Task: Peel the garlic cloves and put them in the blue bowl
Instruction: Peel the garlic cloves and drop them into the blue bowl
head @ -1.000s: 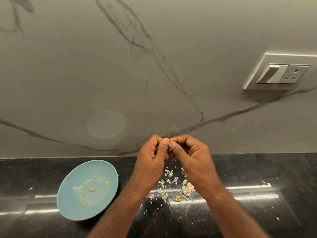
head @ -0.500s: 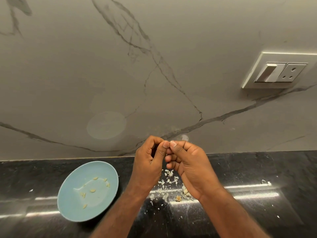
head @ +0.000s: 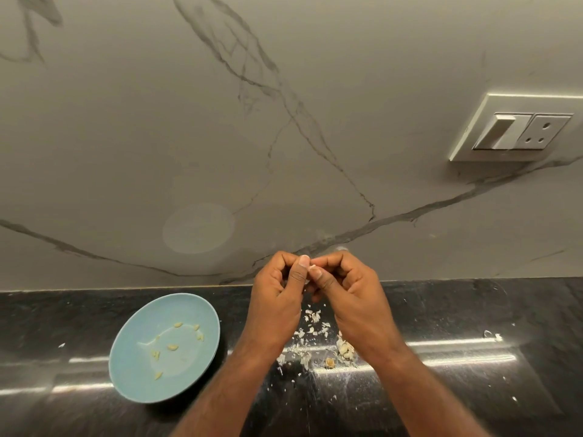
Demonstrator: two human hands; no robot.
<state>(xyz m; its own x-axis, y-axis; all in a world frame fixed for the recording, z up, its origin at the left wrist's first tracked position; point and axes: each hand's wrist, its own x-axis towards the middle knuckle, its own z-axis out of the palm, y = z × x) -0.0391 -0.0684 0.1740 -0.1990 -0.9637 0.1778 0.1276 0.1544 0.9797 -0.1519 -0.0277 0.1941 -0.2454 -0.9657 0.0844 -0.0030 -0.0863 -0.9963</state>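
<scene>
**Garlic clove pinched between both thumbs above the bench**

I've got a small pale garlic clove (head: pixel 311 268) up between my fingertips, a whitish sliver showing. My left hand (head: pixel 279 296) and right hand (head: pixel 348 290) meet knuckle to knuckle, fingers curled, thumbs pressed onto the clove from either side. Below, papery white skins (head: pixel 312 329) lie scattered on the glossy black speckled bench (head: pixel 473 389), with an unpeeled cluster (head: pixel 344 349) by my right wrist. Left of my arm sits the round, smooth blue bowl (head: pixel 126 367), several yellowish peeled cloves (head: pixel 172 347) inside.
</scene>
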